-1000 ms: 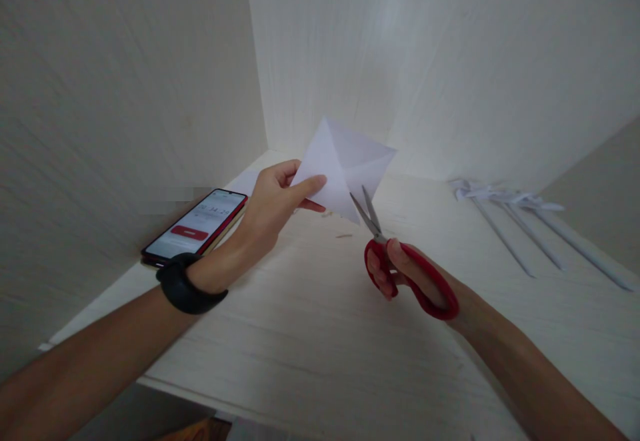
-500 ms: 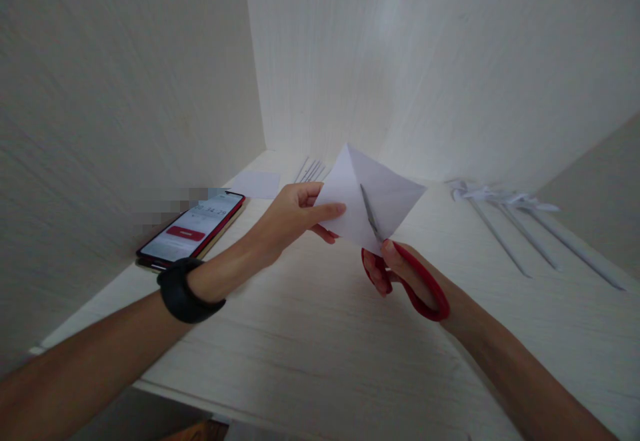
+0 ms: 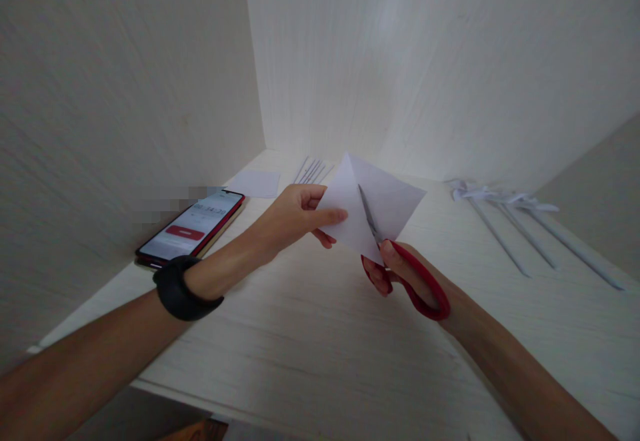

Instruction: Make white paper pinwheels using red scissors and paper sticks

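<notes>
A creased white sheet of paper (image 3: pixel 390 194) is held up above the table in the middle of the view. My left hand (image 3: pixel 313 214) pinches its left edge, thumb on top and fingers beneath. A pair of red-handled scissors (image 3: pixel 425 288) is gripped by my right hand (image 3: pixel 395 264), with the fingers through the loops. One blade lies over the face of the paper, close to the crease; the other blade is hidden behind it. The near corner of the paper hangs just above the scissors' handles.
On the left a phone (image 3: pixel 193 224) showing a timer rests on the white table (image 3: pixel 300 348). Behind it lies a flat piece of paper (image 3: pixel 255 183), beside several thin strips (image 3: pixel 313 171). Paper sticks with knotted tops (image 3: pixel 545 238) lie at the right. Walls stand left and behind.
The paper has slid slightly down and nearer along the scissors, its near corner now lower over the handles. My left hand has shifted a little with it; my right hand stays almost in place.
</notes>
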### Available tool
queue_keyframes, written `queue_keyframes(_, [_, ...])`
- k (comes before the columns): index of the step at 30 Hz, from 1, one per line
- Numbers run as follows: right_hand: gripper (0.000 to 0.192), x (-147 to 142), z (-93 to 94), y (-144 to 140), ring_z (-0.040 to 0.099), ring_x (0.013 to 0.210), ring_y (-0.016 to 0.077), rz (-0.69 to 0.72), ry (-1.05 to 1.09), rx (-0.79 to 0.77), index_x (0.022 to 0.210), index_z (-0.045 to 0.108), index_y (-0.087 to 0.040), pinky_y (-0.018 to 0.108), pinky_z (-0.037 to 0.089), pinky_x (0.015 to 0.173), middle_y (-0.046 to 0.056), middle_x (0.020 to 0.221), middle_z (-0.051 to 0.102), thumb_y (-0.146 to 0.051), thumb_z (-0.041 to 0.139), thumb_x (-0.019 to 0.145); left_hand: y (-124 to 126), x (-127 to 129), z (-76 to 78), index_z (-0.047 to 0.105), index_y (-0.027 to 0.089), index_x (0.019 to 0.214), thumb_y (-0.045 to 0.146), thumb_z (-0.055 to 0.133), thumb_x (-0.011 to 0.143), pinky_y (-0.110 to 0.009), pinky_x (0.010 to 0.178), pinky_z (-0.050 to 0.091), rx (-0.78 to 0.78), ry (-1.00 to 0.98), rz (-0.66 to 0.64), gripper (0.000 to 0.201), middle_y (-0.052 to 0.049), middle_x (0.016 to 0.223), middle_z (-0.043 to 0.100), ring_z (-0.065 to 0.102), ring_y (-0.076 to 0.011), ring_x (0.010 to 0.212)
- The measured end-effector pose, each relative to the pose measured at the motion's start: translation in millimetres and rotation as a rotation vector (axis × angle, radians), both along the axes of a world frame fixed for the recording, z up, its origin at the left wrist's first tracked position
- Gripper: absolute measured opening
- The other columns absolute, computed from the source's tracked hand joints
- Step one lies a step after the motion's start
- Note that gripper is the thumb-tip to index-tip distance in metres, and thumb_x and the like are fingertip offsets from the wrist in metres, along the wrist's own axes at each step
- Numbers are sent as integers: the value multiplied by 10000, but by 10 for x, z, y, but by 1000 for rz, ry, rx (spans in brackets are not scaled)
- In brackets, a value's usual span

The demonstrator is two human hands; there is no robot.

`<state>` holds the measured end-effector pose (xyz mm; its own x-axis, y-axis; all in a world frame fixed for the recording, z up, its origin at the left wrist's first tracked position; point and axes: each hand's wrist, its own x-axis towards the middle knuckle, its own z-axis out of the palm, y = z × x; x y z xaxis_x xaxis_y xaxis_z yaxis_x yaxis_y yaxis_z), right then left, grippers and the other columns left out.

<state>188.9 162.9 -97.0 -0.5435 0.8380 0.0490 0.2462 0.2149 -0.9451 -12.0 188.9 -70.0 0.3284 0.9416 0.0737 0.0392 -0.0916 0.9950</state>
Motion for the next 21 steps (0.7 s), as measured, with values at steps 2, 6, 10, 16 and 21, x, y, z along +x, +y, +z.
queue_keyframes(2, [594,5,-3,-1,412,485,120,-2,-2,-10,553,396,-216,268,331,472,-5,527,426,-749,404,814,5,-2,-7,666,123,753,317,756,669,-208,472,502,-4,2,-6,229,-23,681,679,602,-116,551])
queue_keyframes(6, [585,14,-19,-7,407,488,121,-7,0,-10,558,390,-216,271,323,476,-9,520,421,-736,394,828,1,0,1,659,125,731,314,756,665,-221,484,510,-7,22,7,222,-21,665,671,597,-118,543])
queue_keyframes(10, [577,7,-27,-15,399,487,119,-24,17,-8,562,386,-218,267,321,472,-14,512,415,-731,410,826,-10,4,20,662,128,716,290,745,669,-247,524,525,-12,31,5,188,-17,644,659,594,-125,545])
queue_keyframes(16, [601,-3,-20,-12,396,476,115,-28,-3,-8,550,394,-216,265,322,471,-14,499,414,-747,375,831,-10,6,23,662,132,697,308,761,661,-240,534,518,-32,18,3,204,-13,628,648,591,-125,562])
queue_keyframes(21, [611,-2,11,-5,392,457,114,-14,-33,-3,537,390,-218,269,321,467,-10,484,421,-755,367,828,-4,-2,12,652,135,686,323,768,663,-229,524,507,-40,23,2,222,-12,622,643,586,-121,561])
